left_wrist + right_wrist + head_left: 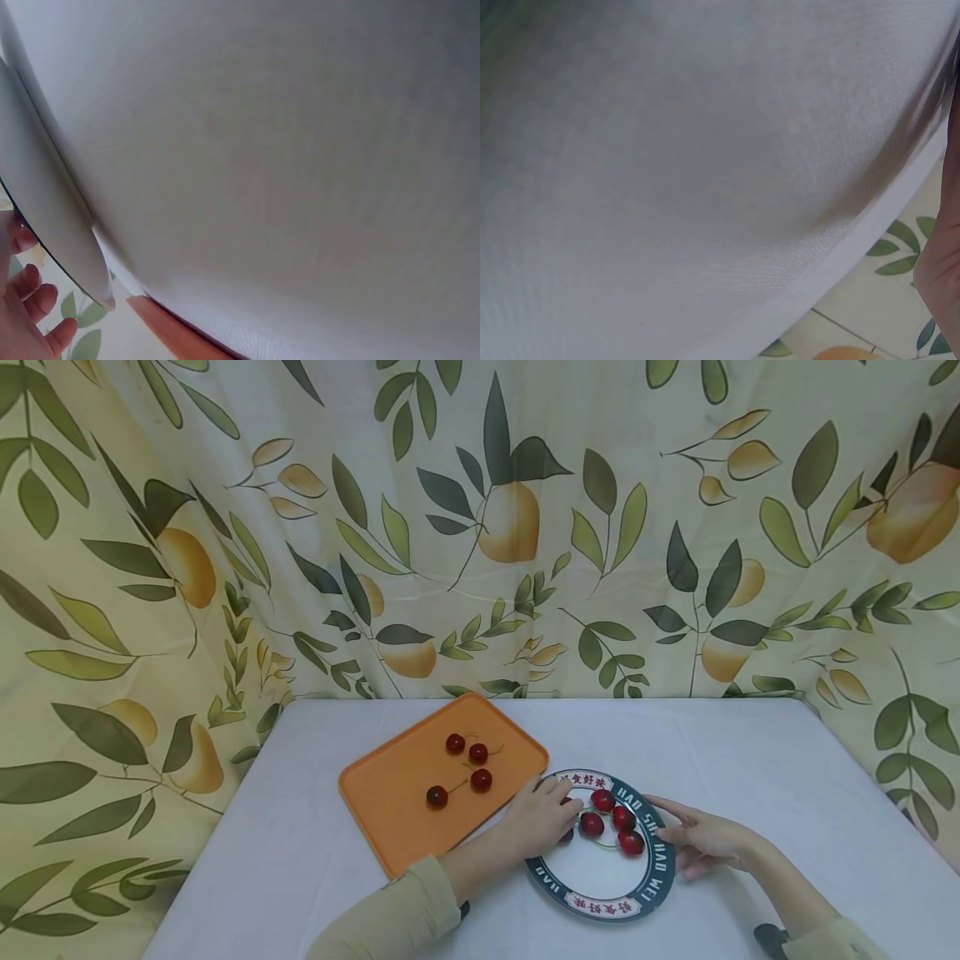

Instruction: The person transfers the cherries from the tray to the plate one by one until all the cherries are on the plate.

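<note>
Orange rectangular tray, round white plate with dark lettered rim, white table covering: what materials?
Orange rectangular tray: probably plastic, low-sheen; even colour, rounded corners, raised lip.
Round white plate with dark lettered rim: smooth, printed; enamelled metal, ceramic or melamine, the look doesn't settle it.
White table covering: likely matte woven fabric; fine weave shows in the right wrist view.
</note>
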`<state>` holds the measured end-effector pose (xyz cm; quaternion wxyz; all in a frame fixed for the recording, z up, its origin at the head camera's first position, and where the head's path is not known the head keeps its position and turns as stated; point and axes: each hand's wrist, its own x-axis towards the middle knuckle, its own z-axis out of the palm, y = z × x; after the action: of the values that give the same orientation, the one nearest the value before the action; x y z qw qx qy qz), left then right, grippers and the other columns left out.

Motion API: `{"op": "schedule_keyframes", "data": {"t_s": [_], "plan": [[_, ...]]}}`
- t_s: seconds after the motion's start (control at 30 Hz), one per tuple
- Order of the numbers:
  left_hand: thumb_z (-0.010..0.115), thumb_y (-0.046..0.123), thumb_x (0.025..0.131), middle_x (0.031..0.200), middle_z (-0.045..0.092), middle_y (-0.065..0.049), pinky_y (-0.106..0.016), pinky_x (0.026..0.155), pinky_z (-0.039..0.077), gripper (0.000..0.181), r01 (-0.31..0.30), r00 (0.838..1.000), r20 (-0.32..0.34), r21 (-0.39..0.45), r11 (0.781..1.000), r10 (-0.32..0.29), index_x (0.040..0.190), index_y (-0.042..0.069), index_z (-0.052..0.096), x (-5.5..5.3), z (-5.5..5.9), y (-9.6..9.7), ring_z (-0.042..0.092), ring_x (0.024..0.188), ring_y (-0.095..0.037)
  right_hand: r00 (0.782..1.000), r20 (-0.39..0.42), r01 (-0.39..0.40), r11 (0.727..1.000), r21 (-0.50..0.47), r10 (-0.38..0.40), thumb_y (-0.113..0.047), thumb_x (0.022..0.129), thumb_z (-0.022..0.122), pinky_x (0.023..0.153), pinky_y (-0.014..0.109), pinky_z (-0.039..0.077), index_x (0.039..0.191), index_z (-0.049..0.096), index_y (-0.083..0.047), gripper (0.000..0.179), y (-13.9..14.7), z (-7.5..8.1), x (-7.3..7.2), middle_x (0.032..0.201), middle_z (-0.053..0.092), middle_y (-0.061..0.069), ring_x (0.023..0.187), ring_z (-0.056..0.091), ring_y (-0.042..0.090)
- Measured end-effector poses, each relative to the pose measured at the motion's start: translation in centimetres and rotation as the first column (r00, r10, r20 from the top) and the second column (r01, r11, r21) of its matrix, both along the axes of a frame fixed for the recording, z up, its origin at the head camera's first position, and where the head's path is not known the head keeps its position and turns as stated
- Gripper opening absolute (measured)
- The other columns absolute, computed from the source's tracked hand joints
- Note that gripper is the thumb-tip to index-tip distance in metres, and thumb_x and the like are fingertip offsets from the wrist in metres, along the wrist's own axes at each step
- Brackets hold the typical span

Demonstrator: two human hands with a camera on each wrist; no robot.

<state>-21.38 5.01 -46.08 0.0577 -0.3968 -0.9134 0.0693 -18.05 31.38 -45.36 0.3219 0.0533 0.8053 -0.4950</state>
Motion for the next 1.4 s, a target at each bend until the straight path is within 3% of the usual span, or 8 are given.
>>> {"op": "schedule_keyframes", "data": {"t_s": [0.13, 0.3, 0.6, 0.77, 0.97, 1.13, 1.23, 1.4], "plan": [[0.041, 0.041, 0.095, 0.116, 0.047, 0.007, -0.032, 0.099, 0.032, 0.026, -0.028, 0.999, 0.019, 0.073, 0.997, 0.026, 0.117, 0.032, 0.053, -0.4, 0.3, -0.5, 0.040, 0.109, -0.010, 1.000, -0.003, 0.001, 1.000, 0.005, -0.001, -0.018, 0.091, 0.054, 0.055, 0.027, 0.051, 0.145, 0.010, -0.008, 0.070, 0.0, 0.0, 0.0, 0.083, 0.054, 0.011, 0.058, 0.059, 0.017], [0.044, 0.039, 0.095, 0.113, 0.047, 0.005, -0.033, 0.097, 0.034, 0.030, -0.059, 0.998, -0.007, 0.124, 0.990, 0.060, 0.121, 0.028, 0.053, -1.0, 0.7, -1.6, 0.042, 0.105, -0.012, 1.000, 0.001, 0.009, 1.000, -0.002, -0.009, -0.018, 0.091, 0.054, 0.055, 0.027, 0.051, 0.145, 0.010, -0.008, 0.071, -0.1, 0.0, 0.0, 0.084, 0.054, 0.012, 0.057, 0.059, 0.017], [0.052, 0.031, 0.092, 0.117, 0.046, 0.001, -0.042, 0.103, 0.030, 0.035, -0.140, 0.990, -0.013, 0.076, 0.987, 0.141, 0.127, 0.031, 0.048, -1.8, 2.1, -4.7, 0.040, 0.113, -0.018, 1.000, 0.004, 0.016, 1.000, 0.002, -0.016, -0.018, 0.091, 0.054, 0.055, 0.027, 0.051, 0.145, 0.011, -0.009, 0.070, -0.1, 0.1, 0.1, 0.085, 0.053, 0.012, 0.058, 0.059, 0.018], [0.061, 0.027, 0.088, 0.123, 0.045, 0.000, -0.042, 0.102, 0.030, 0.041, -0.104, 0.992, -0.065, 0.064, 0.993, 0.108, 0.127, 0.035, 0.049, -2.7, 2.2, -7.1, 0.040, 0.113, -0.019, 1.000, 0.006, 0.019, 1.000, 0.012, -0.019, -0.018, 0.091, 0.054, 0.055, 0.027, 0.051, 0.145, 0.011, -0.009, 0.070, -0.1, 0.1, 0.0, 0.085, 0.052, 0.012, 0.057, 0.059, 0.018], [0.055, 0.018, 0.091, 0.130, 0.045, -0.004, -0.040, 0.098, 0.033, 0.036, 0.011, 0.991, -0.136, 0.031, 0.999, -0.007, 0.124, 0.032, 0.053, -3.9, 1.9, -9.8, 0.041, 0.112, -0.021, 1.000, 0.006, 0.018, 1.000, 0.020, -0.018, -0.017, 0.092, 0.052, 0.056, 0.028, 0.052, 0.146, 0.011, -0.009, 0.068, -0.2, 0.2, 0.0, 0.084, 0.053, 0.012, 0.057, 0.058, 0.018], [0.052, 0.008, 0.092, 0.120, 0.046, -0.003, -0.040, 0.097, 0.033, 0.038, 0.053, 0.996, -0.069, -0.007, 0.999, -0.053, 0.120, 0.033, 0.057, -4.7, 1.9, -11.5, 0.041, 0.111, -0.021, 1.000, 0.007, 0.011, 1.000, 0.012, -0.011, -0.016, 0.092, 0.052, 0.055, 0.027, 0.051, 0.146, 0.011, -0.009, 0.068, -0.1, 0.2, 0.0, 0.084, 0.053, 0.011, 0.057, 0.058, 0.017], [0.054, 0.008, 0.090, 0.114, 0.046, -0.001, -0.041, 0.097, 0.032, 0.036, 0.040, 0.999, -0.009, -0.010, 0.999, -0.040, 0.114, 0.034, 0.060, -5.2, 2.0, -12.3, 0.041, 0.109, -0.021, 1.000, 0.007, 0.013, 1.000, 0.010, -0.013, -0.017, 0.092, 0.052, 0.055, 0.027, 0.051, 0.146, 0.011, -0.009, 0.068, -0.1, 0.2, 0.0, 0.084, 0.053, 0.011, 0.057, 0.058, 0.017], [0.059, 0.007, 0.086, 0.121, 0.047, -0.002, -0.044, 0.100, 0.031, 0.037, 0.012, 0.996, 0.089, 0.002, 1.000, -0.012, 0.112, 0.034, 0.062, -5.7, 1.8, -13.3, 0.040, 0.113, -0.022, 0.999, 0.006, 0.035, 0.999, 0.025, -0.035, -0.017, 0.092, 0.053, 0.055, 0.028, 0.052, 0.145, 0.013, -0.009, 0.068, -0.3, 0.2, 0.1, 0.084, 0.052, 0.012, 0.057, 0.057, 0.017]]}}
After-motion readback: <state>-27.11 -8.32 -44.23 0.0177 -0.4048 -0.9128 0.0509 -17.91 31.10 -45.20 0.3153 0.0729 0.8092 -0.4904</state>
